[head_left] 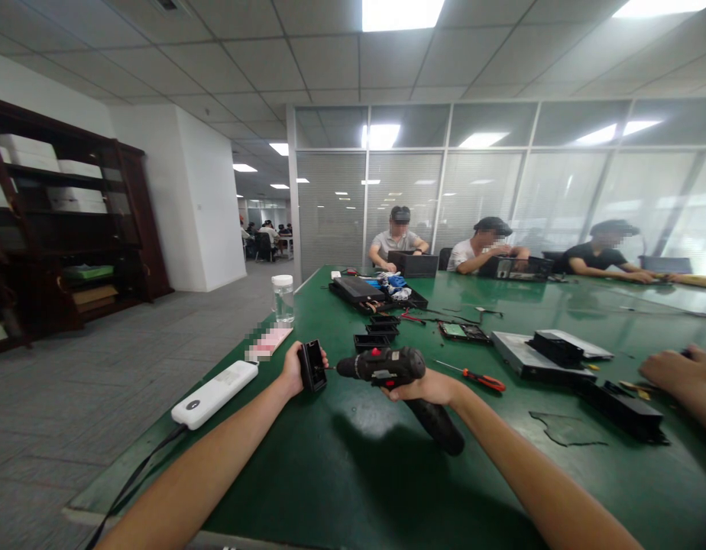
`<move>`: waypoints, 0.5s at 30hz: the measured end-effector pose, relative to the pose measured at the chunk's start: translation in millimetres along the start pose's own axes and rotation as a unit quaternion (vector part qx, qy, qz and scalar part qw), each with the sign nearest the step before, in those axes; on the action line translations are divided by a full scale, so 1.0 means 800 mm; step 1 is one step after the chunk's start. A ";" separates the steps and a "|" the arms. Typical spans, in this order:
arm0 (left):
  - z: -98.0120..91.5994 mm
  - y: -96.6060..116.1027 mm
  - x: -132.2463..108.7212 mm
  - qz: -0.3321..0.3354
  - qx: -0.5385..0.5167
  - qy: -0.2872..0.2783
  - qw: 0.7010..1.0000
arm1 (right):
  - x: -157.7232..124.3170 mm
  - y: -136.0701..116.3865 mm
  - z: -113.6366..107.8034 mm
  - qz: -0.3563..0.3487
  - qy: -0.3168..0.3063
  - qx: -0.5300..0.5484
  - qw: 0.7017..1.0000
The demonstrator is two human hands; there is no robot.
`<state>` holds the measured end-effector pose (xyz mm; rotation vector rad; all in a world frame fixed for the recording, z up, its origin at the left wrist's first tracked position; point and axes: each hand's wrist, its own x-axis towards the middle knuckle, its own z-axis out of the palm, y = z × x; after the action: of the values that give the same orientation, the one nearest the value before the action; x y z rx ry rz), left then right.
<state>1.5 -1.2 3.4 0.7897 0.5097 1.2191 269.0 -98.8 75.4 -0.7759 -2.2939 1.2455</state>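
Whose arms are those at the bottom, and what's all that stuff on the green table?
They belong to a person wearing a camera on their head; it took this one picture, looking forward and down. There's no robot. The left hand holds a small black part. The right hand holds a black drill, its tip pointing towards that part. On the green table lie a screwdriver, a long white device and a clear jar, among other things.
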 end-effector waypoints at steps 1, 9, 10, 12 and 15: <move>-0.001 0.000 0.000 0.000 0.001 -0.001 1.000 | 0.000 0.000 0.000 0.001 0.001 0.000 1.000; 0.000 0.000 -0.001 -0.002 -0.001 0.003 1.000 | 0.000 -0.001 0.001 0.005 0.001 0.004 1.000; 0.001 0.001 -0.001 -0.003 -0.004 0.004 1.000 | 0.000 -0.001 0.001 0.005 0.002 0.002 1.000; 0.002 0.001 -0.002 -0.005 -0.010 0.010 1.000 | 0.000 -0.001 0.000 0.001 0.004 -0.002 1.000; 0.003 0.001 -0.002 -0.007 -0.011 0.014 1.000 | 0.001 -0.002 0.000 -0.006 -0.006 -0.003 1.000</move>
<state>2.5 -3.2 5.5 0.7499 0.5230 1.2232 268.3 -99.2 76.7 -0.7563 -2.3096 1.2428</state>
